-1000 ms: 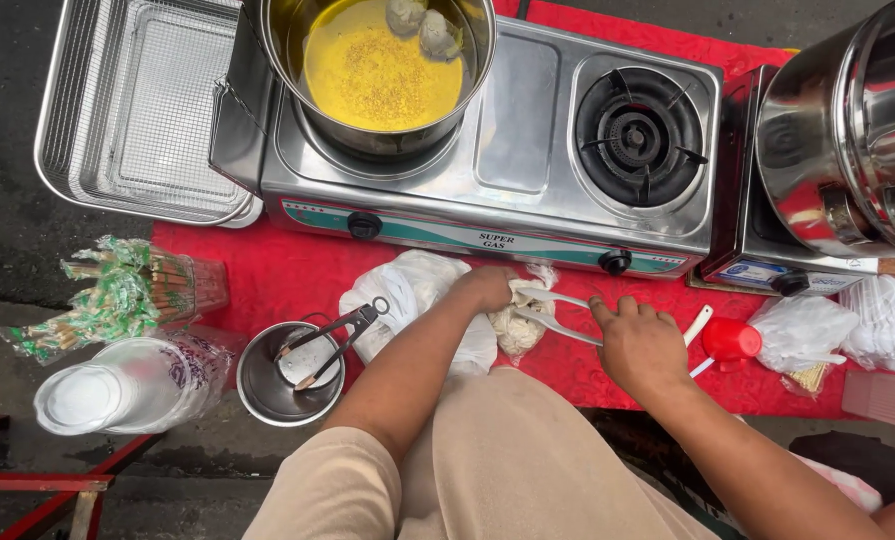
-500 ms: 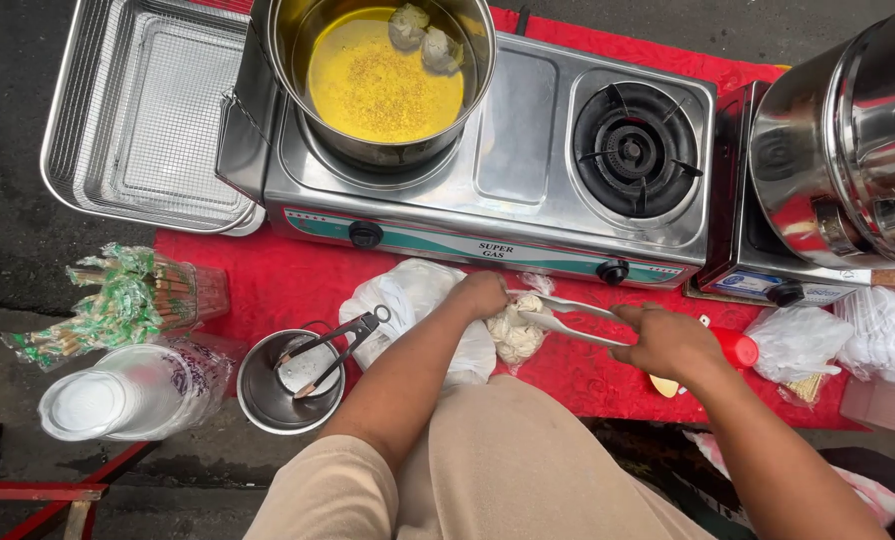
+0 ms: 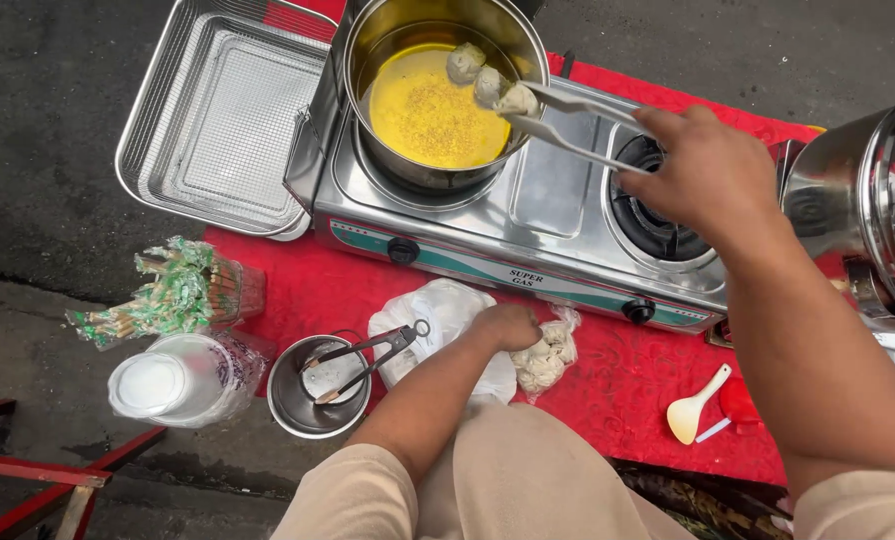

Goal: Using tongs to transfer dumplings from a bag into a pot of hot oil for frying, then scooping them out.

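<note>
My right hand point(image 3: 702, 170) grips metal tongs point(image 3: 577, 122) that reach left over a steel pot point(image 3: 437, 90) of yellow oil. The tong tips pinch a pale dough ball point(image 3: 517, 99) at the pot's right rim, beside two more balls point(image 3: 477, 75) floating in the oil. My left hand point(image 3: 507, 325) rests closed on the neck of a clear plastic bag of raw pale balls point(image 3: 544, 358), lying on the red cloth point(image 3: 307, 290) in front of a two-burner steel gas stove point(image 3: 537, 215).
A mesh-lined steel tray point(image 3: 217, 120) stands left of the stove. Wrapped skewers point(image 3: 167, 295), a stack of plastic cups point(image 3: 177, 380) and a small steel bowl with scissor tongs point(image 3: 317, 385) sit front left. A large steel pot point(image 3: 867, 200) stands right; a white spoon point(image 3: 692, 410) lies below.
My right hand rose from the bag with the tongs and swung up over the stove, carrying a ball to the oil pot. My left hand stayed on the bag.
</note>
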